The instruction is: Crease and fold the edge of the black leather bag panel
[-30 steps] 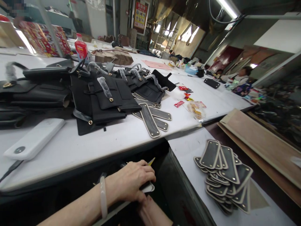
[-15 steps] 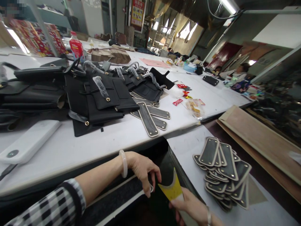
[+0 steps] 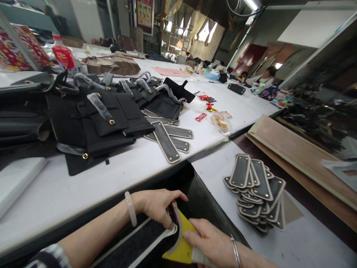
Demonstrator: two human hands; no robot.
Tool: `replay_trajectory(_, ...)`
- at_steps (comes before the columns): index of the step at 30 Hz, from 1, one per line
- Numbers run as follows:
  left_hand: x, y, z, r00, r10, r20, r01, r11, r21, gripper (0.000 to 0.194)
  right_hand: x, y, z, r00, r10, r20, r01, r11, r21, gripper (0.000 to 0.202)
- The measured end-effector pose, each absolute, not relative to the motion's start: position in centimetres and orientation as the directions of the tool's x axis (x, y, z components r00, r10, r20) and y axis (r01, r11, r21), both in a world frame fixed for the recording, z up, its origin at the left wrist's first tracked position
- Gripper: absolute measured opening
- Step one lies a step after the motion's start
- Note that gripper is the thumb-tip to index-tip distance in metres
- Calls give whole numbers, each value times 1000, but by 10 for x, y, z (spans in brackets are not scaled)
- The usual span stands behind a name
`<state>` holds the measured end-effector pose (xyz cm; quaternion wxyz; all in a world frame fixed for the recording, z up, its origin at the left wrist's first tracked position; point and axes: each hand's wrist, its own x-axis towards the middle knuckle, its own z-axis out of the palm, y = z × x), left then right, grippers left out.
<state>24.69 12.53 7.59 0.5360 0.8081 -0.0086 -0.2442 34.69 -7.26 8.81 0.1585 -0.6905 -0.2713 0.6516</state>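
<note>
Since the earlier frame, the flat yellow blade with a curved-in edge (image 3: 182, 242) has moved leftward, from a position apart to the end of the long black panel with off-white edging (image 3: 139, 238); the view has also turned slightly rightward. The panel lies below the front edge of the white tabletop (image 3: 134, 178), slanting upward to the right. The left hand (image 3: 156, 206) has its grip closed over the panel's upper end, thumb on the pale edging and index finger extended. The right hand (image 3: 212, 240) holds the blade, its grip closed where the yellow meets a whitish handle. The blade's curved edge faces the panel's end; whether they touch cannot be told. Several dark oblong plates with pale borders (image 3: 166, 141) overlap near the tabletop's front edge, beside a pile of black leather-like bags (image 3: 122, 111). More such plates form a fanned heap (image 3: 259, 182) on the white surface to the right (image 3: 206, 167).
</note>
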Motion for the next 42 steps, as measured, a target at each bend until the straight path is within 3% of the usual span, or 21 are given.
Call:
replay_trajectory(12, 241, 124, 66, 929, -213, -301, 220, -336, 916, 74, 346, -62, 92, -20, 542, -840, 134, -831, -539, 17)
replay_trajectory(20, 242, 125, 65, 932, -219, -289, 209, -327, 922, 74, 343, -64, 84, -6, 557, -830, 89, -827, -555, 24)
replay_trajectory(27, 241, 128, 61, 930, -220, -295, 218, -318, 923, 75, 338, -69, 70, 19, 735, -678, 112, -675, -729, 42)
replay_trajectory(33, 240, 132, 59, 921, -261, -288, 205, -302, 931, 75, 330, -72, 56, 25, 765, -643, 79, -643, -762, 58)
replay_trajectory(42, 240, 138, 55, 914, -320, -248, 155, -290, 945, 75, 322, -73, 47, 32, 803, -596, -4, -596, -803, 65)
